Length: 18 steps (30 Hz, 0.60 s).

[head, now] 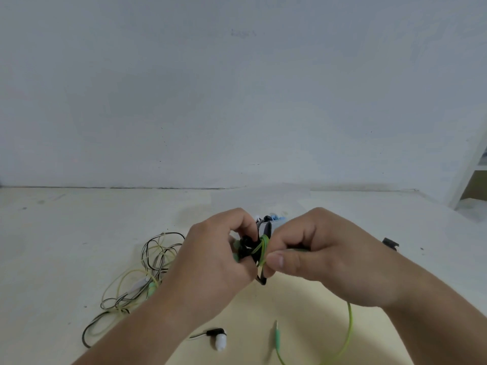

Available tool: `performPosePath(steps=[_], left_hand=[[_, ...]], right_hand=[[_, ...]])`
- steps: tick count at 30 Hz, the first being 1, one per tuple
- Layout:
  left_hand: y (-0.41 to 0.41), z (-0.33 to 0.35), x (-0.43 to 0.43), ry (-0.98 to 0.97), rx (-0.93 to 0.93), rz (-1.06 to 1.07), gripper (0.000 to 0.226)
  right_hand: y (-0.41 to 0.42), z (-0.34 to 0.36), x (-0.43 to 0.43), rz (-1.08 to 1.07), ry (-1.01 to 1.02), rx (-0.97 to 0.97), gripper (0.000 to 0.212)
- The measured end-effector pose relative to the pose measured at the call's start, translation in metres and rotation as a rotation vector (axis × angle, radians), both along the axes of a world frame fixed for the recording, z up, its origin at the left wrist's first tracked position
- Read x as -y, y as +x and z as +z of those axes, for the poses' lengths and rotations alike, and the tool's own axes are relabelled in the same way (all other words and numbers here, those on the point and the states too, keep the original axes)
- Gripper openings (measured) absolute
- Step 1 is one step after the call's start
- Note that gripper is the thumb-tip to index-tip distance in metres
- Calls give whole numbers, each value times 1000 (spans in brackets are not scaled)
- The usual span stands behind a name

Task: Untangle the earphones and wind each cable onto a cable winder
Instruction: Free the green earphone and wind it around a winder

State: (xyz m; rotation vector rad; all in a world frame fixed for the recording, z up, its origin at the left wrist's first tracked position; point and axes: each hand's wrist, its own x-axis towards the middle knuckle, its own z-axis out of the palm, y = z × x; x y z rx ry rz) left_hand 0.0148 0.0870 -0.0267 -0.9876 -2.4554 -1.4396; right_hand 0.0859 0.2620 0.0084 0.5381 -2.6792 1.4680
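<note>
My left hand (213,259) grips a black cable winder (250,248) above the table, with green cable (262,247) looped round it. My right hand (316,254) pinches that green cable right beside the winder. The green cable hangs down from my right hand and curves along the table (349,330) to a green jack plug (276,335). A tangle of black, pale yellow and white earphone cables (147,275) lies on the table at the left. A black-and-white earbud (220,339) lies near the front edge under my left forearm.
A small pile of grey, black and light blue winders (274,219) sits on the table just behind my hands. A small black object (390,243) lies at the right. A white wall (237,101) rises behind the table, and a white shelf (471,169) stands at far right.
</note>
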Motion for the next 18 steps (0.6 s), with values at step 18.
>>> performPosePath(steps=[18], left_hand=[[-1,7,-1,251,199,-306,21]], right_hand=[[-13,-7,-10,-491,-108,-48,24]])
